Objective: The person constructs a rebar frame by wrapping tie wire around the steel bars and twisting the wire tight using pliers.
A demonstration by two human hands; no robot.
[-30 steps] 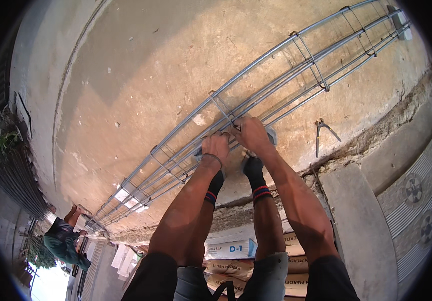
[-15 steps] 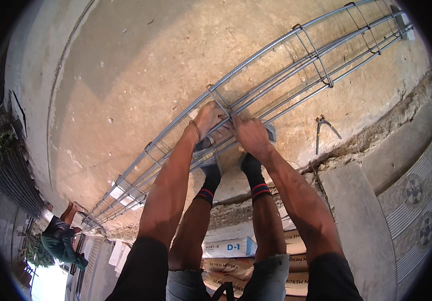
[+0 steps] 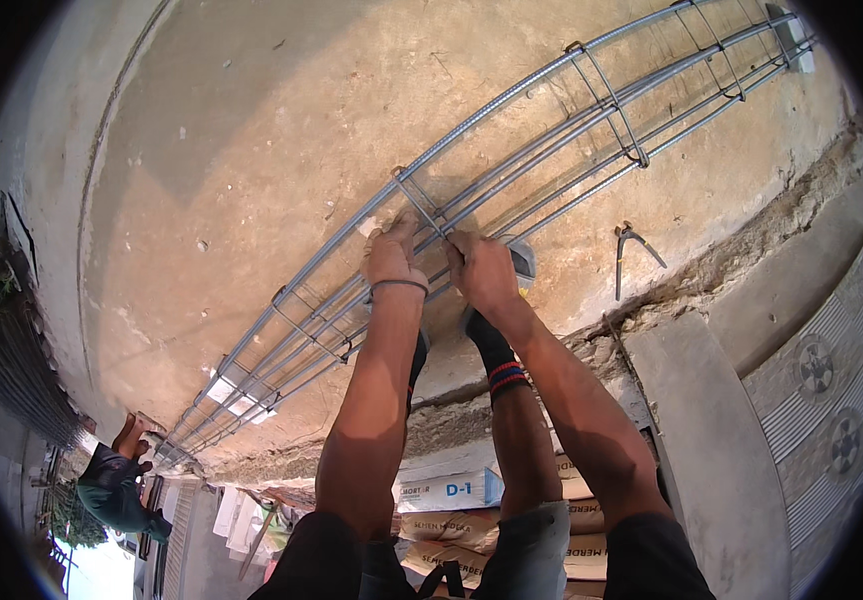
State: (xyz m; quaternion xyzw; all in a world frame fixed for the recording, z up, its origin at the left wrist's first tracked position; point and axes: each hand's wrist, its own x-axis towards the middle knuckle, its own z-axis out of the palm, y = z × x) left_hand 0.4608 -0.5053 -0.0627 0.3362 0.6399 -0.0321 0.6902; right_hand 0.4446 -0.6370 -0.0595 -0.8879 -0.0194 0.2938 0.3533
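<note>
A long cage of steel reinforcing bars [image 3: 511, 150] lies on the concrete ground, running from lower left to upper right, with square stirrups around the bars. My left hand [image 3: 394, 256] rests on the bars at one stirrup [image 3: 419, 203], fingers closed around a bar. My right hand [image 3: 481, 270] grips the bars just beside it, fingers curled; whether it holds a small tool or wire is hidden. My feet in dark socks stand under the hands, partly hidden by my forearms.
A bent metal hook tool [image 3: 629, 252] lies on the concrete to the right. A rough broken edge and a concrete kerb [image 3: 711, 420] run lower right. Stacked cement sacks [image 3: 451, 505] sit below my legs. Another person [image 3: 116, 490] crouches at far lower left.
My left hand has moved along the cage to the stirrup beside my right hand. The right hand has stayed at about the same spot on the bars.
</note>
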